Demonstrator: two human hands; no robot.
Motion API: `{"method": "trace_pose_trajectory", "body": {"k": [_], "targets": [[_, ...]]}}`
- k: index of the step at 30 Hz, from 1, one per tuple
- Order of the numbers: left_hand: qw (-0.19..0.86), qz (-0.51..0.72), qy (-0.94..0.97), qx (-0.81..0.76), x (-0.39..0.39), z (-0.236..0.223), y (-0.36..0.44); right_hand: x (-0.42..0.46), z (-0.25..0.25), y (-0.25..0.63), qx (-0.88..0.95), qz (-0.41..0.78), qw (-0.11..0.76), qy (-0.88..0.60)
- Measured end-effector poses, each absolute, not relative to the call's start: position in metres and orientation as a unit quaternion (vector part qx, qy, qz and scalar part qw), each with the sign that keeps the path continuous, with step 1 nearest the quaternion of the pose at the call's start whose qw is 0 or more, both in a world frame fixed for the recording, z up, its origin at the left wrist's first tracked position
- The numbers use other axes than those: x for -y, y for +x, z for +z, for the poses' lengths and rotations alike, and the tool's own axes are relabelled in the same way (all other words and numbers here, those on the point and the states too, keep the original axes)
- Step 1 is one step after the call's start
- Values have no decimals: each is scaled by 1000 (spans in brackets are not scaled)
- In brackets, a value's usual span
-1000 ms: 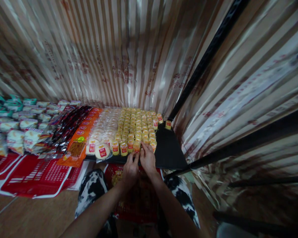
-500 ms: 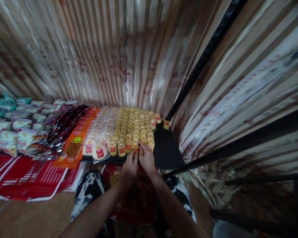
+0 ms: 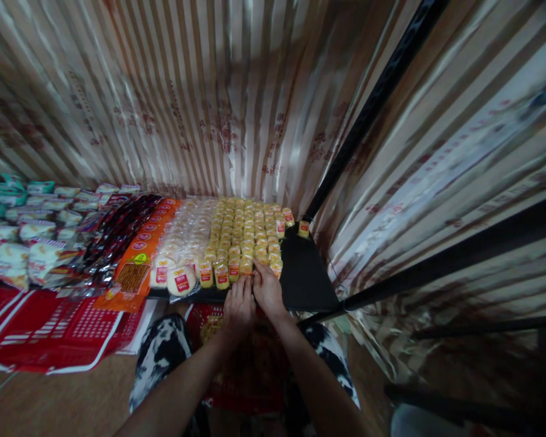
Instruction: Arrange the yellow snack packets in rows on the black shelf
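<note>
Below centre, the left hand (image 3: 239, 307) and right hand (image 3: 268, 290) come together at a small yellow plastic-wrapped pack (image 3: 246, 264), partly hiding it; I cannot tell whether either grips it. It fronts similar yellow packs (image 3: 239, 226) on a flat black shelf (image 3: 303, 272). Teal plastic packets (image 3: 8, 196) are cut off far left.

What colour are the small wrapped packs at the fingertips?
The small packs are yellow, with red front labels; best seen in the head view.
</note>
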State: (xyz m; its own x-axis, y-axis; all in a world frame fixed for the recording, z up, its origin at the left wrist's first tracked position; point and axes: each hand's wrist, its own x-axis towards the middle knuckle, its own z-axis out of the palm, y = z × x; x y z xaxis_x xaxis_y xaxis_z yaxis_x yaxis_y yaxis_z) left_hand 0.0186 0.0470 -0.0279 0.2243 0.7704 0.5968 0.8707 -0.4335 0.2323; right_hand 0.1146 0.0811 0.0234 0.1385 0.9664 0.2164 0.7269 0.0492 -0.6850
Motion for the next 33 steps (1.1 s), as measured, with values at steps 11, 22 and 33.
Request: {"method": "trace_pose_trajectory", "body": {"k": [11, 22, 33], "targets": [[106, -303, -765, 559, -44, -25, 24, -44, 9, 120, 573, 203, 445, -658], [147, -278, -763, 565, -44, -28, 27, -53, 2, 116, 613, 169, 269, -724], [134, -274, -771, 559, -44, -27, 25, -59, 0, 117, 637, 134, 235, -722]]}}
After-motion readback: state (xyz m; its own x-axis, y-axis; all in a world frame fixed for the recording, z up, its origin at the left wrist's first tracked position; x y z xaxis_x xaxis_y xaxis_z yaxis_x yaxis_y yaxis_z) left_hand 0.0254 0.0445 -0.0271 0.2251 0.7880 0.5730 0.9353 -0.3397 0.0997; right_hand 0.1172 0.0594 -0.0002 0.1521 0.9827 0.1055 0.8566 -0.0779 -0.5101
